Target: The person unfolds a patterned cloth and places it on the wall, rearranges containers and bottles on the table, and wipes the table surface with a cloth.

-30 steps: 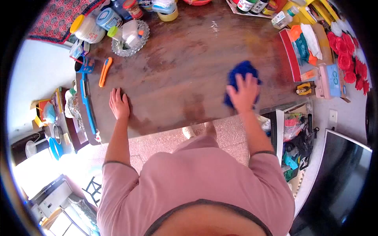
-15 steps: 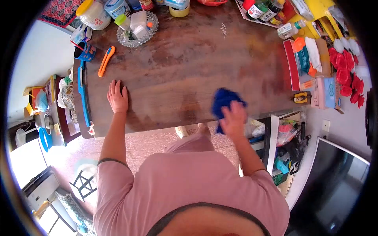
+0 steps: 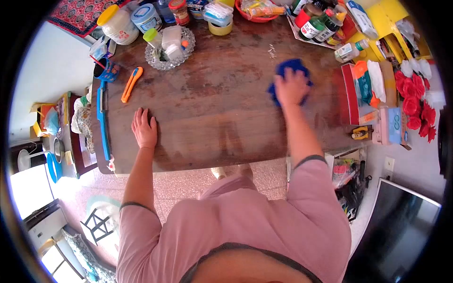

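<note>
My left hand (image 3: 144, 129) lies flat on the brown wooden table (image 3: 203, 118), fingers stretched out, holding nothing. An orange utility knife (image 3: 131, 85) is on the tabletop beyond its fingertips. At the right side of the table, my right hand (image 3: 291, 88) presses down on a dark blue cloth (image 3: 304, 75), which bunches out around the fingers and is slightly blurred. Just past the cloth are some small white bits (image 3: 272, 51) on the wood. Part of the cloth is hidden under my palm.
A glass dish (image 3: 163, 62) with small containers stands back left, near jars and a blue cup (image 3: 109, 70). A long blue strip (image 3: 102, 122) runs along the left edge. Bottles (image 3: 311, 28), a red-sided box (image 3: 350, 94) and red flowers (image 3: 413, 92) line the right.
My right hand has moved the blue cloth away from the near edge, forward and a little right across the table. My left hand stays in place on the tabletop; the view has shifted slightly.
</note>
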A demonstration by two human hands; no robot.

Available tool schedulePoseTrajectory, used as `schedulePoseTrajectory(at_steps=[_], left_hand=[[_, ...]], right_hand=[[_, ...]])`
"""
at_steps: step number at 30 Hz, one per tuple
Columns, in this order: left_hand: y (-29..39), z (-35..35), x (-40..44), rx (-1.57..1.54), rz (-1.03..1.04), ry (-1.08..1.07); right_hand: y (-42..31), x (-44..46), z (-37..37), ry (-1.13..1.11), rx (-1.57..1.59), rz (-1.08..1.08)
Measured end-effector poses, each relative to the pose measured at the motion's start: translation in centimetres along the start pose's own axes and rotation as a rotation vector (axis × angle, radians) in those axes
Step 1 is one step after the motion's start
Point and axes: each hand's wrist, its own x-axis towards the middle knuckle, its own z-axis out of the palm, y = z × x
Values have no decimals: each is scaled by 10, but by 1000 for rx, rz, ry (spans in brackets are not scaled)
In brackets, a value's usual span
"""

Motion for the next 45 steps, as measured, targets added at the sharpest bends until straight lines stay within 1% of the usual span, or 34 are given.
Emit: schedulePoseTrajectory(at_steps=[1, 2, 3, 5, 7, 9, 11, 13, 15, 18, 21, 23, 25, 26, 27, 29, 31, 33, 34, 35, 36, 37, 38, 40, 42, 44, 45], left_hand=[[0, 0, -1, 5, -6, 6], [1, 0, 0, 2, -6, 7], [0, 0, 0, 0, -5, 6], [0, -1, 1, 9, 1, 18], [1, -2, -1, 11, 12, 17], [2, -4, -2, -47, 12, 26], [2, -4, -2, -57, 16, 31], [3, -4, -1, -79, 22, 37], [3, -5, -1, -40, -6, 5], [7, -9, -1, -25, -9, -11], [7, -8, 1, -22, -26, -22], [7, -9, 2, 3, -10, -26], [5, -6, 2, 20, -13, -27], [4, -5, 2, 32, -13, -40], [3, -5, 3, 41, -20, -43], [3, -7, 2, 1, -6, -41], [5, -8, 2, 8, -9, -39], [8, -9, 2, 9, -10, -35], [9, -9, 1, 8, -14, -37], [9, -10, 2, 7, -16, -36], [8, -10, 2, 14, -23, -33], [7, -8, 2, -3, -22, -31], [6, -7, 1, -21, -18, -30], [6, -8, 1, -5, -25, -36], [5, -7, 1, 1, -35, -38], [9, -11, 2, -14, -46, -39], [11, -13, 3, -31, -44, -39]], right_hand=[[-49, -9, -19, -84, 93, -131], [-85, -25, -10, -63, 166, -268], [-119, -50, -4, 19, 252, -394], [-164, -101, -15, -152, 365, -631], [-173, -155, -24, -250, 469, -876], [-151, -194, -35, -310, 596, -1055], [-107, -207, -53, -400, 621, -1127], [-52, -210, -58, -401, 582, -1036], [8, -199, -60, -461, 362, -856], [97, -155, -57, -215, 165, -523], [169, -85, -21, 31, -15, -129], [187, -27, -5, 3, -31, 216], [183, 27, 4, -91, -71, 368], [175, 51, 11, -139, -110, 391], [163, 69, 16, -123, -109, 371], [124, 94, 27, -39, -150, 237], [75, 108, 40, 96, -106, -61], [-2, 100, 27, 31, 80, -262], [-34, 91, 32, 66, 160, -402], [-65, 71, 26, 59, 238, -492], [-91, 51, 16, -19, 303, -576], [-110, 26, 13, -20, 363, -668], [-119, 0, 0, -116, 396, -764], [-109, -46, -8, -280, 501, -946], [-74, -69, -23, -345, 605, -1048], [-30, -64, -30, -383, 567, -1067], [-11, -50, -27, -354, 502, -1004]])
